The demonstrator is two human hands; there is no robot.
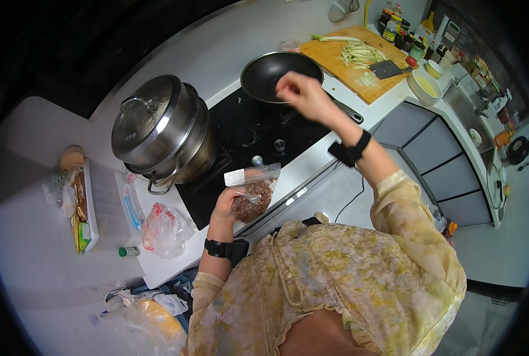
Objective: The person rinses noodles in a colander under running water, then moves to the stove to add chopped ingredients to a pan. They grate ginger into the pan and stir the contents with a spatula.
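My left hand point(226, 202) holds a clear plastic bag of reddish-brown dried pieces point(252, 200) near the front edge of the cooktop. The bag has a white label on its upper corner. Over the near side of a black wok point(264, 73) is my right hand point(300, 93), fingers curled; whether something small is pinched between them cannot be told. The wok sits on the far right of a black glass cooktop point(246, 129), its handle pointing to the right. A large steel steamer pot point(175, 129) with a glass lid stands on the left of the cooktop.
Behind the wok's handle lies a wooden cutting board point(331, 53) with cut green-white strips point(362, 53) and a black cleaver point(387, 70). A bowl of yellowish liquid point(424, 86) is beside it. Left of the cooktop are a plastic bag point(166, 231) and a green-capped jar point(129, 252).
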